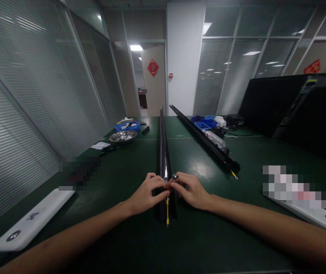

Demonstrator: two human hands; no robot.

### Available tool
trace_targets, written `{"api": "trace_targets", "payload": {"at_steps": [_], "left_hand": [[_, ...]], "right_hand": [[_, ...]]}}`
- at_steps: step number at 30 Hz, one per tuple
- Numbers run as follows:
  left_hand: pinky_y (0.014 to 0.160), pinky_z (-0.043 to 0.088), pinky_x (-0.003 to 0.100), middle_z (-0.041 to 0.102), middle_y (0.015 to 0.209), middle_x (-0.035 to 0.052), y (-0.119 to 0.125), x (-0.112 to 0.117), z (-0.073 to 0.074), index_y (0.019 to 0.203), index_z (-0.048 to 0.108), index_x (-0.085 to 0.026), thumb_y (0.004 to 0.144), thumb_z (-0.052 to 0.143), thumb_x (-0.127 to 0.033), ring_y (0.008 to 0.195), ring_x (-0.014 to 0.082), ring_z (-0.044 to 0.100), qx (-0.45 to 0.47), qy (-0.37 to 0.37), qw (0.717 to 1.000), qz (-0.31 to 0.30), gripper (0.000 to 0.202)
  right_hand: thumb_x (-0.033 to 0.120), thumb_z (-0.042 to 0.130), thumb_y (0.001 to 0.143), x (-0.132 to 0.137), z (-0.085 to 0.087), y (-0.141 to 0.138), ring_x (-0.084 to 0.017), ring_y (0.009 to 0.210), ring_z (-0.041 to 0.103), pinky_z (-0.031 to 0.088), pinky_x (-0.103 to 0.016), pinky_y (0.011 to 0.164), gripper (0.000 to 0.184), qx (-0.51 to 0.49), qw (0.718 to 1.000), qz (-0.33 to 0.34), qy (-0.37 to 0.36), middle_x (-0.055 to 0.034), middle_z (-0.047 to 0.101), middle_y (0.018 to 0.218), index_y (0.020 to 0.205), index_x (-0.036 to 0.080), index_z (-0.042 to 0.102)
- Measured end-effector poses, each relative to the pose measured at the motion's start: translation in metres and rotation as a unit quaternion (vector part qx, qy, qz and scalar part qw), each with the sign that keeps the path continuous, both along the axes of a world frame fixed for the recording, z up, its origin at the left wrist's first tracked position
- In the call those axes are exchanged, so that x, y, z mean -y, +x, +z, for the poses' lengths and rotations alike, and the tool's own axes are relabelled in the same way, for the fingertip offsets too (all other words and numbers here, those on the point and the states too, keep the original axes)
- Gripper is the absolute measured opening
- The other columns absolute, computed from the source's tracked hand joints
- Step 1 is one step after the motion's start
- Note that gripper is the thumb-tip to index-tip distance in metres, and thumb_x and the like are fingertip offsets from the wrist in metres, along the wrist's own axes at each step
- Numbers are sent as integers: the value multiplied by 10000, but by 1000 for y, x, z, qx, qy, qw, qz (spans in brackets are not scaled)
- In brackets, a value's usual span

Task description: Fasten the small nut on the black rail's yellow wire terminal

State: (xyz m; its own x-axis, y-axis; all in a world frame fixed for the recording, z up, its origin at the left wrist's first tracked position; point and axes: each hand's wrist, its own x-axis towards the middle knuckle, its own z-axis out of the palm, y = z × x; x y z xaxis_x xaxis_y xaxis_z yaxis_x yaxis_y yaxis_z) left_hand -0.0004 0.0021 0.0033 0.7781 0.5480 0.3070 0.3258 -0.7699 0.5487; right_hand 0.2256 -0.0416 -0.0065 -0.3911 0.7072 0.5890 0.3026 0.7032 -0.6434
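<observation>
A long black bar lies lengthwise down the middle of the green table, its near end in front of me. My left hand and my right hand meet over that end, fingers pinched together. My right fingertips hold a small silver part against the bar's top. My left fingers pinch at the same spot; what they hold is too small to make out. A yellow wire hangs from the bar's near end below my hands.
A second black bar with a yellow lead lies at an angle to the right. A metal bowl and blue bins stand far left, more blue bins and a plastic bottle far right. White panels lie on both near sides; black screens stand right.
</observation>
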Motion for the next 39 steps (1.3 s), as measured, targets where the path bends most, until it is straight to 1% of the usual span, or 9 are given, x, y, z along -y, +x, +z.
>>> {"api": "trace_targets", "payload": {"at_steps": [7,11,13,17,22,29,31,35,39], "left_hand": [[1019,323,379,707,1077,10,0,1,2,1026,697,-219,994,621,-253,1044,190,611,0,1,1000,-13,90],[1013,335,383,713,1066,20,0,0,1,1014,684,-209,995,620,-280,1037,195,612,-1,13,1000,-14,97],[1015,340,389,716,1073,27,0,1,0,1017,685,-207,1003,604,-293,1035,199,613,0,15,1000,-11,118],[1034,332,401,718,1095,30,0,2,1,1030,695,-213,1010,584,-279,1043,202,613,5,9,1000,-14,130],[1011,338,390,712,1080,25,0,3,3,1029,691,-214,1006,590,-272,1039,201,609,1,-1,1000,-14,119],[1012,316,380,705,1031,8,1,3,4,996,672,-209,990,623,-275,1031,197,610,-11,5,1000,-18,83],[1011,315,378,704,1022,9,1,3,3,990,668,-207,997,615,-278,1025,196,611,-8,11,1000,-19,89],[1000,315,369,703,1027,12,1,2,0,999,672,-206,1018,584,-265,1012,185,614,1,23,1000,-18,108],[1006,301,370,710,1025,11,1,1,-3,1010,673,-205,1021,583,-255,1015,180,617,6,21,999,-29,104]], "right_hand": [[328,503,1068,-1,-2,2,-127,641,550,461,-249,617,285,-24,999,26,-27,-26,587,828,962,159,706],[369,493,1072,-3,-5,2,-106,587,534,457,-238,578,321,-42,996,45,-57,-18,570,829,950,162,705],[375,504,1067,-3,-5,1,-114,609,543,456,-237,573,311,-43,997,38,-60,-26,581,844,967,164,708],[343,528,1057,-1,-2,1,-149,695,570,475,-259,629,266,-29,999,17,-29,-43,615,860,986,167,715],[311,516,1064,1,3,1,-162,736,584,490,-286,716,270,-13,1000,22,-2,-38,619,837,975,163,724],[333,506,1067,-2,-3,4,-100,589,541,468,-238,550,276,-43,994,76,-72,-58,612,977,1019,167,721],[325,514,1064,-2,-3,3,-113,623,559,477,-246,584,270,-39,995,65,-59,-57,621,955,1004,167,725],[262,546,1048,0,-1,0,-159,757,603,483,-277,704,212,-14,1000,14,0,-49,643,890,1003,170,731],[250,553,1042,1,0,-2,-168,780,613,485,-282,715,211,-14,1000,-1,10,-50,651,869,943,165,719]]}}
